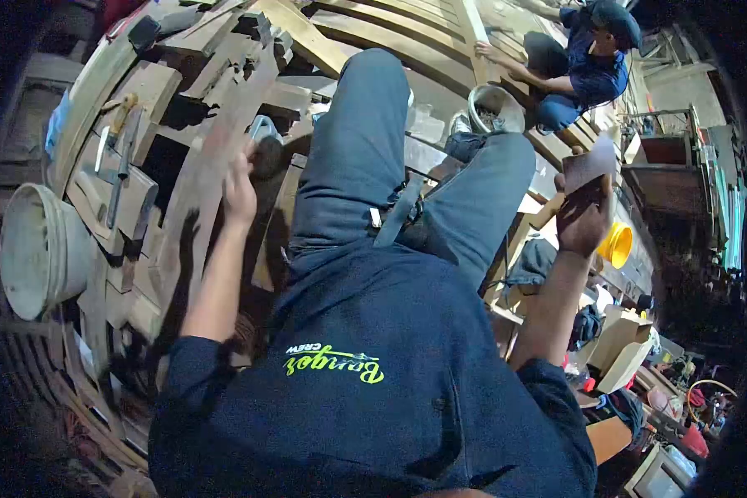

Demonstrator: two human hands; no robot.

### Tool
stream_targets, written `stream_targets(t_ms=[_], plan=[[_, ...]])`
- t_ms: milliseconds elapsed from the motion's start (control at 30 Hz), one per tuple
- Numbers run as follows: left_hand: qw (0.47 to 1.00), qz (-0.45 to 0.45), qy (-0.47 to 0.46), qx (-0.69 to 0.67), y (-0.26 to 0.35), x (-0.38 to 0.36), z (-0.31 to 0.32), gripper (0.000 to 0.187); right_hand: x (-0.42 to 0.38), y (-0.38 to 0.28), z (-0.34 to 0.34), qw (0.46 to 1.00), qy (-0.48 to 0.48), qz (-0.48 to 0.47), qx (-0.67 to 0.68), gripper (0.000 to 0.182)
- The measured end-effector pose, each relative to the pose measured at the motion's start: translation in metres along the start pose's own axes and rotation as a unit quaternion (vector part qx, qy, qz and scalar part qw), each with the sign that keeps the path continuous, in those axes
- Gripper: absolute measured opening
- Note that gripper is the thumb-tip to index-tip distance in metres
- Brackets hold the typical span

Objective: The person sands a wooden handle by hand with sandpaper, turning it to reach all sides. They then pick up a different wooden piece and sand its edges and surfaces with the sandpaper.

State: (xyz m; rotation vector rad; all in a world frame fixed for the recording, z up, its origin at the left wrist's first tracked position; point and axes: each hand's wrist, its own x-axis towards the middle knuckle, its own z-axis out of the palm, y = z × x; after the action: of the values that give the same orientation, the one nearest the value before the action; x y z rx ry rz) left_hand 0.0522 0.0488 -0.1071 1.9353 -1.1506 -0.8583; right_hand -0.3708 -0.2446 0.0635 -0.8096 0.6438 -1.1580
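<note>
I am sitting on a curved structure of wooden planks, in a dark blue shirt and jeans. My left hand (239,191) reaches forward against a long slanted plank (199,183), its fingertips at a dark round object (266,156). Whether it grips that object is unclear. My right hand (583,220) is raised at the right and holds a flat brownish sheet (590,162) upright between fingers and thumb.
A white bucket (35,249) sits at the left edge. Hand tools (118,141) lie on the planks beyond it. Another person (589,62) crouches at the top right beside a metal bucket (495,108). A yellow container (617,245) and cluttered boxes lie at the right.
</note>
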Motion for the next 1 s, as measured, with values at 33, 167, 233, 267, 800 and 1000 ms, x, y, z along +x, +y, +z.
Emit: stream_targets(t_ms=[33, 167, 233, 267, 800, 1000], plan=[[0.982, 0.065, 0.154, 0.089, 0.010, 0.011, 0.029, 0.048, -0.004, 0.004, 0.000, 1.000, 0.023, -0.015, -0.004, 0.052], [0.993, 0.115, 0.016, -0.013, 0.060, -0.004, 0.068, 0.061, -0.006, 0.023, 0.004, 0.982, -0.147, 0.025, 0.118, 0.048], [0.982, 0.168, -0.079, 0.021, 0.017, -0.023, 0.062, 0.066, -0.004, 0.015, 0.001, 0.997, -0.064, 0.014, 0.051, 0.050], [0.984, 0.086, -0.148, 0.043, 0.019, -0.033, 0.045, 0.066, -0.008, 0.008, 0.006, 0.999, -0.025, 0.001, 0.024, 0.050], [0.977, -0.004, -0.074, 0.200, 0.124, -0.013, 0.031, 0.049, -0.011, -0.018, -0.003, 0.997, -0.019, -0.074, 0.018, 0.050], [0.985, 0.096, -0.013, -0.141, 0.204, 0.048, 0.038, 0.027, 0.003, 0.044, 0.049, 0.999, -0.012, -0.006, 0.034, 0.037]])
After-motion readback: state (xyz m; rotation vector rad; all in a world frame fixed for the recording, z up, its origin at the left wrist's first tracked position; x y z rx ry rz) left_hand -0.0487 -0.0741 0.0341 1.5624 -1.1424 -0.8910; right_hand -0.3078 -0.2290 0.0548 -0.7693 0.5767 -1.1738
